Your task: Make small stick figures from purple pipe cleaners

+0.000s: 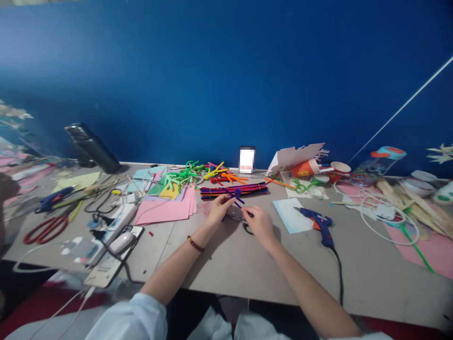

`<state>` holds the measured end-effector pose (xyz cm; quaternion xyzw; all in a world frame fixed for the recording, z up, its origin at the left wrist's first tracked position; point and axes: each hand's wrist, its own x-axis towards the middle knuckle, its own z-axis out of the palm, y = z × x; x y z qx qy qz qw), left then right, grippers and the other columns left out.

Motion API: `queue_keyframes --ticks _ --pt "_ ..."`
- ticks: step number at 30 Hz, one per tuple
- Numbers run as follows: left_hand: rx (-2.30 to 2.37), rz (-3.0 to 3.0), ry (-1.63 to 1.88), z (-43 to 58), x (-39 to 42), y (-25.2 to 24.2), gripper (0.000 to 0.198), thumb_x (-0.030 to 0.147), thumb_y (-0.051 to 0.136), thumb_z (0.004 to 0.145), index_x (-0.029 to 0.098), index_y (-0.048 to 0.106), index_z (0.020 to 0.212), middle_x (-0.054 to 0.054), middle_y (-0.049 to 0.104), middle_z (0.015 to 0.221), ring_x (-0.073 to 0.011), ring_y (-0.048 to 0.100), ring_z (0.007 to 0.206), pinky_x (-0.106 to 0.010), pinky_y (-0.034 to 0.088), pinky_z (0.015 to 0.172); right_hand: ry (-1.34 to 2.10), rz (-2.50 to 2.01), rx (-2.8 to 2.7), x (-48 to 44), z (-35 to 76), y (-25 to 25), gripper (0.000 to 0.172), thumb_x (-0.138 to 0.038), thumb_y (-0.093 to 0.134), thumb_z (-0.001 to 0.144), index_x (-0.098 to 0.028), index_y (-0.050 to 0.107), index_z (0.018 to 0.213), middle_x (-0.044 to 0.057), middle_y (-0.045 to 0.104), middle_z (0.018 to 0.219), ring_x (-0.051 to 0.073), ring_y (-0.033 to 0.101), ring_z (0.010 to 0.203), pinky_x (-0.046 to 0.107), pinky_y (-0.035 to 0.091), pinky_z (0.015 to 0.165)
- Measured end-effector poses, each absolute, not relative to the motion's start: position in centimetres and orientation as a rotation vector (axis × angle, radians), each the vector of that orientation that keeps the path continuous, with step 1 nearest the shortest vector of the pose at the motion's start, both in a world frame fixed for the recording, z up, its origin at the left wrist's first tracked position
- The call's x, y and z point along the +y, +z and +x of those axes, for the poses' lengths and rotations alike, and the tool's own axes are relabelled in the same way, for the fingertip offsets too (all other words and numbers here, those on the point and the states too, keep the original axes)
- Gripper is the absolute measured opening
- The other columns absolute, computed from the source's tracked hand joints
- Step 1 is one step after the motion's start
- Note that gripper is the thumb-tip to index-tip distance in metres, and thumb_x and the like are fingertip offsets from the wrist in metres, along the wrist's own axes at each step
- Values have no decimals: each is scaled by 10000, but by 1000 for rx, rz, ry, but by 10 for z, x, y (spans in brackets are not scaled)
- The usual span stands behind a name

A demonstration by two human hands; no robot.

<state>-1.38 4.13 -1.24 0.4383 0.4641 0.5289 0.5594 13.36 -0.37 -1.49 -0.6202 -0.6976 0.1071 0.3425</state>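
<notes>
1. I have both hands working at the centre of the frame, just above the tabletop (pixel 198 269).
2. The left hand (pixel 220 208) has its thumb and fingertips closed on the purple fuzzy-stem piece (pixel 238 192), whose rounded purple knob shows just past the fingers.
3. My right hand (pixel 260 222) is closed too, its fingertips seeming to pinch a stem of that piece at its near end, though the exact contact is too small to be sure of.
4. Scissors (pixel 247 229) show below the hands, partly hidden by the right one.
5. Behind the hands lies a bundle of dark stems (pixel 260 188); bent green pieces (pixel 184 172) sit left of centre, and a blue glue gun (pixel 321 224) rests right of centre.
6. I judge the step in hand as shaping that stem; the next move calls for a steady left pinch and a small, controlled right-hand bend.
</notes>
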Motion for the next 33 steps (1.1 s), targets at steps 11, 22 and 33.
queue_keyframes --ticks 11,22,33 --pt "1055 867 1197 -14 42 -21 336 411 774 568 148 593 673 31 515 562 -70 441 471 -202 320 463 351 -1535 -1779 -2 136 -17 246 -288 490 869 -222 725 897 50 714 873 194 646 804 266 439 704" --pt "1187 1105 1269 -11 39 -17 338 476 701 635 146 630 667 17 521 565 -83 407 502 -213 307 476 348 -1540 -1774 -1 137 -19 251 -301 494 864 -229 732 897 44 705 823 194 640 763 264 430 669" --pt "1152 1121 1276 -10 40 -19 290 437 675 680 154 614 679 20 524 577 -88 434 519 -215 335 496 351 -1541 -1773 0 137 -24 242 -303 497 857 -223 724 878 50 709 863 198 641 784 274 441 695"
